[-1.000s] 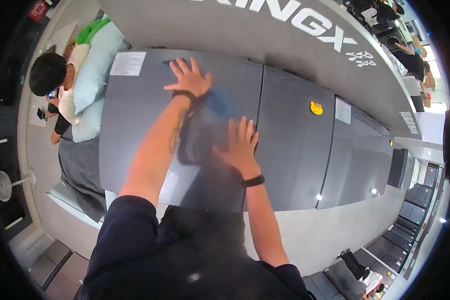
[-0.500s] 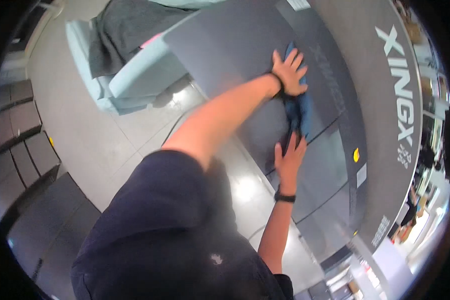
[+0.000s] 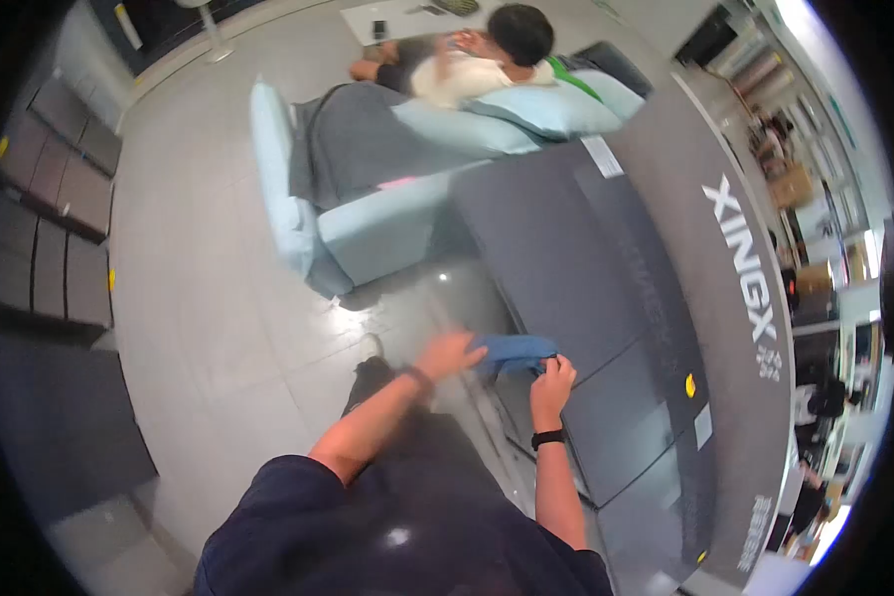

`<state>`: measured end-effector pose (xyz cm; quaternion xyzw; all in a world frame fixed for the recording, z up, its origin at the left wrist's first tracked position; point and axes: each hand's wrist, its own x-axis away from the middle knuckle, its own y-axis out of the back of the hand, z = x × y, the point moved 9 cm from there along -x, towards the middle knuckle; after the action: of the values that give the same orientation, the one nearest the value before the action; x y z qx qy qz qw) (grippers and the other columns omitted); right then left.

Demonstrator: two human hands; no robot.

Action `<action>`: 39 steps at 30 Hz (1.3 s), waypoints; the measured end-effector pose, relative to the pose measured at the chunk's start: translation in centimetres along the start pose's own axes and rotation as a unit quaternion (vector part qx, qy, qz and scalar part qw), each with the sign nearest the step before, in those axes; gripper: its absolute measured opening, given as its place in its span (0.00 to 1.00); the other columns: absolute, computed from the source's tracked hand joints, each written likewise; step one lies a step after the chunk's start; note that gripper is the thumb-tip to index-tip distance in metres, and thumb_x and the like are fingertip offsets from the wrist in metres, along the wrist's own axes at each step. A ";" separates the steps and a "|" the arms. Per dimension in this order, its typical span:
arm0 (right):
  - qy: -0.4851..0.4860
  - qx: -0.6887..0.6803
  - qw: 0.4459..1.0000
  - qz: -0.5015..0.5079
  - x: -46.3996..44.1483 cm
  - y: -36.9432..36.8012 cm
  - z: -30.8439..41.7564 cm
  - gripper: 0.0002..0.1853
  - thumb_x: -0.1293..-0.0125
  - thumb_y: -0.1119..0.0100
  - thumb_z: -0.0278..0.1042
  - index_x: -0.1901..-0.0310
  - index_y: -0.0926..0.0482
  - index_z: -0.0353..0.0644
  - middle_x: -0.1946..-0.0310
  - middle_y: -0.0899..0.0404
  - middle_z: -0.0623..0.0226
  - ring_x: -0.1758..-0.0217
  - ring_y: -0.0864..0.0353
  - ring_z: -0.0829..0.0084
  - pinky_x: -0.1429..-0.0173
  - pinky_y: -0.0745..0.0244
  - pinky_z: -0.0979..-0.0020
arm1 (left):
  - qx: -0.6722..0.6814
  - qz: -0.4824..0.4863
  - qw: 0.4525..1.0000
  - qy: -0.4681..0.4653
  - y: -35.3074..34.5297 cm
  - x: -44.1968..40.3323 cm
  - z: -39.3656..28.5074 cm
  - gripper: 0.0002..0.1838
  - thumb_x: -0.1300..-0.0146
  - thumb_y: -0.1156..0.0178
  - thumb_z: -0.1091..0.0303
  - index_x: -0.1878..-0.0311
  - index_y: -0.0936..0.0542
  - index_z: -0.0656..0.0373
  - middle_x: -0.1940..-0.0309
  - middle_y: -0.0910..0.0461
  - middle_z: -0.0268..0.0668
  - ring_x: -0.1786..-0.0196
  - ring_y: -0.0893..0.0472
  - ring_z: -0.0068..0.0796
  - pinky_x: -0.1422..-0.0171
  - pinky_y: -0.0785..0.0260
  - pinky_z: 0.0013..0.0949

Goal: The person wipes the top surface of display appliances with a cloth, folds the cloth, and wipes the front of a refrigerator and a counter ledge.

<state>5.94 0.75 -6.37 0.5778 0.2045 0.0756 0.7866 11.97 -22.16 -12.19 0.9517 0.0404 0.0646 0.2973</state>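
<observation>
A folded blue cloth (image 3: 515,350) is stretched between my two hands, above the near edge of the dark boxes. My left hand (image 3: 449,355), smeared by motion, closes on the cloth's left end. At the other end, my right hand (image 3: 552,381) pinches the cloth between thumb and fingers, a black band round its wrist. Beneath and to the right lie the large dark grey boxes (image 3: 591,268), side by side with narrow seams between them.
A grey panel with white XINGX lettering (image 3: 735,260) runs along the right. Ahead stands a light blue sofa (image 3: 392,233) with a dark grey blanket (image 3: 353,149), a seated person (image 3: 477,70) on it. Dark boxes (image 3: 55,397) are stacked at left.
The cloth has come up off the dark box top and nearer my body, both hands now holding it. Earlier my hands lay flat on it. The view has shifted, showing the seated person.
</observation>
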 end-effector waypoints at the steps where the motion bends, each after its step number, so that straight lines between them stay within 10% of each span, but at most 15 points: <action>1: 0.016 -0.007 1.000 -0.004 -0.5 -0.3 0.9 0.17 0.42 0.42 0.18 0.51 0.18 0.40 0.44 0.24 0.55 0.40 0.27 0.49 0.38 0.27 0.55 | 0.020 0.023 0.999 0.027 -0.3 1.7 1.5 0.30 0.31 0.45 0.39 0.55 0.18 0.63 0.61 0.18 0.51 0.54 0.19 0.55 0.47 0.28 0.50; 12: 0.268 -0.208 0.922 0.186 -7.5 -9.7 21.0 0.16 0.40 0.49 0.18 0.51 0.20 0.37 0.53 0.18 0.54 0.47 0.20 0.50 0.40 0.25 0.56 | 0.249 -0.002 0.947 0.203 16.0 12.6 13.3 0.35 0.31 0.40 0.41 0.38 0.23 0.65 0.43 0.19 0.52 0.40 0.21 0.47 0.36 0.29 0.46; 15: 0.244 -0.218 0.918 0.222 -7.3 -5.7 23.6 0.13 0.36 0.46 0.25 0.50 0.20 0.38 0.53 0.18 0.54 0.47 0.19 0.51 0.41 0.24 0.57 | 0.204 -0.036 0.947 0.247 20.6 14.4 13.4 0.30 0.31 0.37 0.50 0.35 0.27 0.64 0.49 0.17 0.47 0.49 0.17 0.35 0.43 0.26 0.38; 24: 0.009 -0.194 0.970 0.149 -2.0 1.2 9.0 0.13 0.26 0.49 0.42 0.51 0.19 0.46 0.57 0.15 0.58 0.53 0.16 0.54 0.49 0.21 0.55 | 0.052 0.256 0.961 0.091 11.2 2.8 9.4 0.22 0.30 0.36 0.57 0.42 0.25 0.64 0.55 0.18 0.37 0.54 0.20 0.25 0.49 0.27 0.32; 26: -0.097 -0.189 0.969 0.125 0.0 2.3 4.4 0.14 0.25 0.49 0.43 0.50 0.19 0.47 0.57 0.15 0.58 0.53 0.16 0.54 0.49 0.21 0.55 | -0.045 0.317 0.947 0.032 9.3 -1.1 3.4 0.30 0.28 0.42 0.45 0.44 0.21 0.68 0.53 0.16 0.51 0.49 0.18 0.48 0.44 0.28 0.47; 29: -0.244 -0.214 0.945 0.050 2.2 6.0 -1.0 0.16 0.24 0.49 0.45 0.49 0.18 0.45 0.54 0.15 0.58 0.51 0.16 0.53 0.48 0.22 0.55 | -0.026 0.373 0.926 0.051 5.9 -6.8 -2.9 0.24 0.24 0.44 0.46 0.69 0.25 0.58 0.78 0.32 0.25 0.74 0.35 0.21 0.71 0.43 0.34; 34: -0.295 -0.203 0.888 -0.287 3.6 11.9 -5.6 0.12 0.30 0.40 0.36 0.49 0.19 0.42 0.56 0.16 0.59 0.50 0.18 0.54 0.46 0.23 0.56 | -0.143 0.323 0.931 -0.089 2.8 -16.8 -13.6 0.21 0.27 0.39 0.53 0.53 0.21 0.67 0.66 0.24 0.37 0.61 0.29 0.25 0.54 0.31 0.34; 36: -0.292 -0.145 0.898 -0.295 2.3 12.8 -7.2 0.12 0.32 0.40 0.33 0.49 0.18 0.43 0.55 0.16 0.61 0.48 0.20 0.55 0.44 0.25 0.57 | -0.028 0.228 0.949 -0.216 2.0 -21.2 -18.3 0.20 0.28 0.39 0.57 0.46 0.22 0.66 0.58 0.20 0.42 0.54 0.23 0.33 0.43 0.29 0.38; 39: -0.277 -0.046 0.923 -0.264 0.6 12.3 -8.6 0.13 0.36 0.40 0.30 0.50 0.18 0.43 0.55 0.17 0.62 0.45 0.22 0.56 0.42 0.26 0.58 | -0.240 0.060 0.886 -0.391 1.3 -24.4 -23.6 0.19 0.31 0.40 0.62 0.42 0.22 0.63 0.47 0.21 0.48 0.42 0.23 0.50 0.34 0.32 0.47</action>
<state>4.41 12.41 2.91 0.4644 0.1196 -0.2883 0.8288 -15.55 -12.80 5.39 0.7999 -0.1533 -0.2872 0.5041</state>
